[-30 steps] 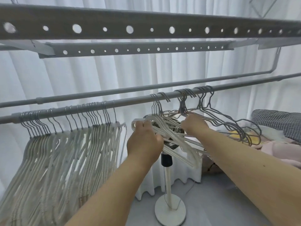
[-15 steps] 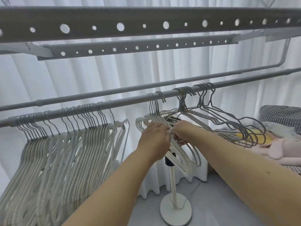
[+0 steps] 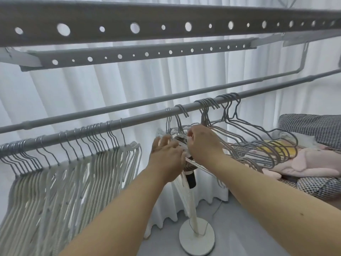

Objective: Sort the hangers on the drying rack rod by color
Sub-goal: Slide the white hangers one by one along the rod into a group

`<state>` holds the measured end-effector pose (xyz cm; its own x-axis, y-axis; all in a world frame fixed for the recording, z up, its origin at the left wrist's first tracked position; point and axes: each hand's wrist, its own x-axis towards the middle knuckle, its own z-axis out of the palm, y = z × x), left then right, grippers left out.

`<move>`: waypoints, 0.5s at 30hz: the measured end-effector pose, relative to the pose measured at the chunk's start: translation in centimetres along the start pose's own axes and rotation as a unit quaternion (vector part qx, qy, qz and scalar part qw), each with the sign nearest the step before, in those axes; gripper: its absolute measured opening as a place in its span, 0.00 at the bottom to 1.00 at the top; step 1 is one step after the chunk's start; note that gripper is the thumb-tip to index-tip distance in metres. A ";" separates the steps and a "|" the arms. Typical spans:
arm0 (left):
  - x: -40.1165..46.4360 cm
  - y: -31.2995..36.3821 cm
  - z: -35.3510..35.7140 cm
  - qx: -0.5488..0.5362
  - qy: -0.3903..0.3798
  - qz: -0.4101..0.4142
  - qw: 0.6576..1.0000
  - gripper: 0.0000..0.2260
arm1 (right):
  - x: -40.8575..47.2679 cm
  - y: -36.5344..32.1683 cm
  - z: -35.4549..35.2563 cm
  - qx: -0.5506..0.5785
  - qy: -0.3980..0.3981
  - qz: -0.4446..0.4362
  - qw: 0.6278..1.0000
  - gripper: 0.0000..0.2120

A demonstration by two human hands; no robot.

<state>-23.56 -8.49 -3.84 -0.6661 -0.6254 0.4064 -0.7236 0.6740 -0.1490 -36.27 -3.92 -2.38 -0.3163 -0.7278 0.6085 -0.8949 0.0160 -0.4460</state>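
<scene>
1. A change is seen from a moment ago: the left hand (image 3: 167,154) was held close against the right hand, and now its fingers are spread out wide and blurred. They are laid against the small bunch of white hangers (image 3: 181,180) in the middle of the rod (image 3: 147,118).
2. The grip of the left hand looks let go; nothing is seen pinched in it.
3. The right hand (image 3: 203,143) has stayed in the same spot. Its fingers are curled tight, and something thin and white is pinched there. It is judged to be one of the white hangers, but the exact one cannot be told.
4. What this means: the middle bunch is probably being picked apart, so that white ones can be slid left to join the other white ones. This step does not look finished.
5. Where the hangers are: all are hooked on the near rod. The big white group (image 3: 70,172) is on the left. The grey hangers (image 3: 262,143) are on the right. The small mixed bunch is between them, at the hands.
6. Counting: two hands are seen. Two thin rods are seen, one behind the other. Two flat bars with holes (image 3: 166,26) are seen above.
7. About twenty-five hooks are counted in the white group, but they are packed tight, so the number is not sure. About ten hooks are counted for the grey ones. Four or five hooks are counted in the middle bunch.
8. One fan stand (image 3: 197,237) is seen on the floor.
</scene>
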 end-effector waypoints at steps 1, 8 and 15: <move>-0.1 -0.4 -0.1 0.006 0.007 -0.011 1.000 0.20 | 0.0 -0.2 0.4 -0.013 0.000 0.001 1.000 0.05; -1.5 -2.7 -0.6 0.038 0.009 -0.087 0.995 0.22 | 0.0 -0.6 2.4 -0.117 -0.059 0.068 0.989 0.13; -2.3 -3.3 -1.3 0.082 0.022 -0.159 0.984 0.24 | 1.0 -2.4 1.5 -0.008 -0.181 0.170 0.969 0.12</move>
<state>-19.39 -8.80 -3.12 -0.3964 -0.7740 0.4938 -0.9156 0.3727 -0.1508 -33.98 -5.76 -1.71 -0.4641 -0.8718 0.1568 -0.7646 0.3050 -0.5678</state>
